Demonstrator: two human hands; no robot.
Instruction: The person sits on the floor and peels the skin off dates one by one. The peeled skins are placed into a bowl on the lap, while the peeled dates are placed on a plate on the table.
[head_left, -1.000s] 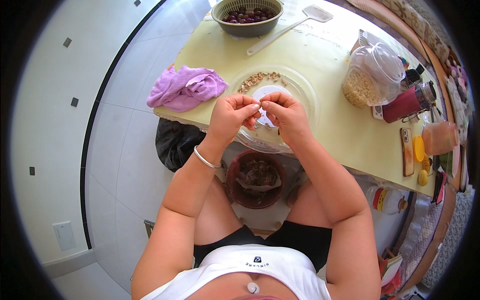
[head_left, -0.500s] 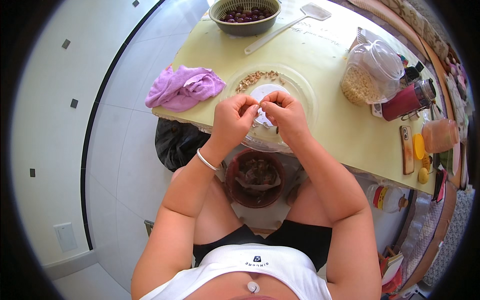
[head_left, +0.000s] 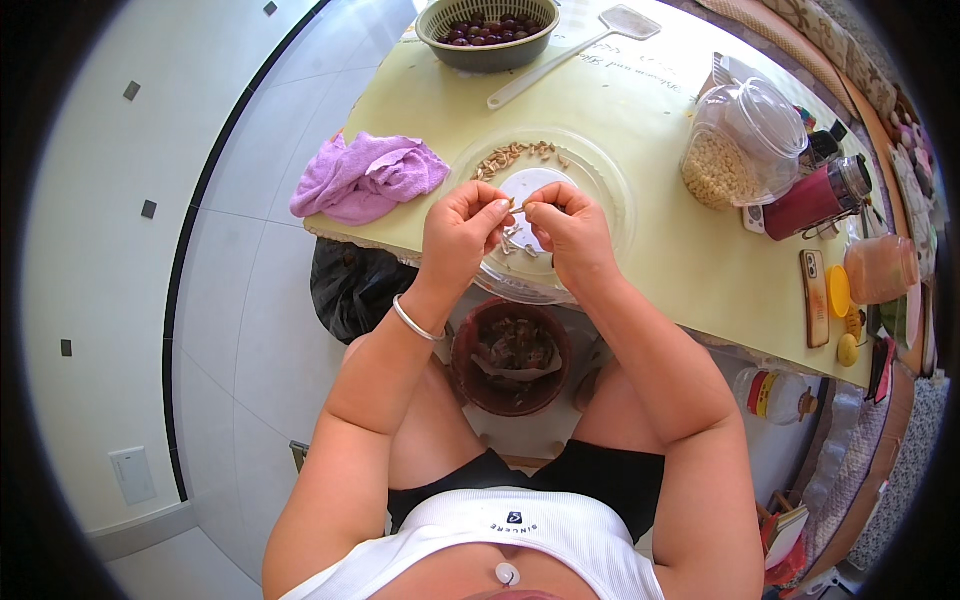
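Note:
My left hand (head_left: 462,228) and my right hand (head_left: 572,225) meet over a clear round tray (head_left: 615,190) at the table's near edge. Both pinch, thumb against forefinger, at a tiny tan and whitish seed-like piece (head_left: 515,207) whose kind is too small to make out. A curved row of tan-brown seed-like bits (head_left: 508,157) lies along the tray's far side. Closer to me, between the hands, are several paler slivers (head_left: 517,243). A white bracelet (head_left: 412,322) circles my left wrist.
A purple cloth (head_left: 365,175) lies left of the tray. Behind are a basket of dark round fruit (head_left: 487,45) and a white spatula (head_left: 560,65). A clear jar of pale pieces (head_left: 722,165), a tumbler (head_left: 815,205) and a phone (head_left: 815,298) stand right. Below sits a red-brown bucket (head_left: 511,400).
My fingertips have drawn slightly apart, the left hand moving a little left. The small piece now shows between them.

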